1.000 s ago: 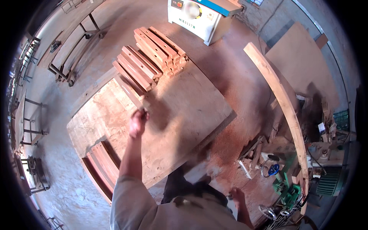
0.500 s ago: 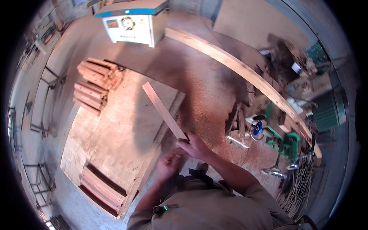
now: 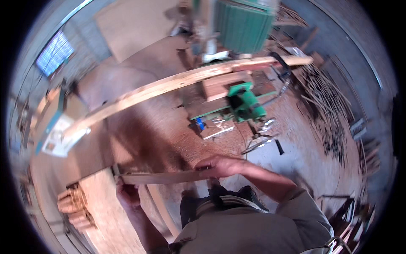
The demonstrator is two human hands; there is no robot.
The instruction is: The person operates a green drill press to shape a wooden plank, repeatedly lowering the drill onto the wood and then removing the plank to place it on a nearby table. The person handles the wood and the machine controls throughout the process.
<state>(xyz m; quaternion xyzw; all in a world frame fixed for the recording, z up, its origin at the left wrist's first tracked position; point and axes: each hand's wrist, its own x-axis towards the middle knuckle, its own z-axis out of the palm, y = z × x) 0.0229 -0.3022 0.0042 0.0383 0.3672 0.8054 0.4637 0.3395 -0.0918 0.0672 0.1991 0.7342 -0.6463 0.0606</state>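
Observation:
A thin, slightly curved wooden slat (image 3: 167,177) lies level across the space before my body, held at both ends. My left hand (image 3: 128,193) grips its left end with thumb and fingers. Around the right end my right hand (image 3: 220,166) is closed, palm turned toward the slat. Below and to the left is the plywood worktable (image 3: 108,211), whose corner reaches just under the slat's left end. On that table's far left sit stacked short wooden pieces (image 3: 72,201).
Ahead, a long timber beam (image 3: 169,86) slants from the white-and-teal machine (image 3: 59,131) at left to the far right. A green machine (image 3: 245,103) with wood blocks stands beneath it. Thin sticks (image 3: 327,106) are heaped at right. Sawdust covers the floor (image 3: 169,139).
My view and body have turned to the right, toward the green machine. The slat has swung level, and my left hand, formerly near my right, now holds its other end.

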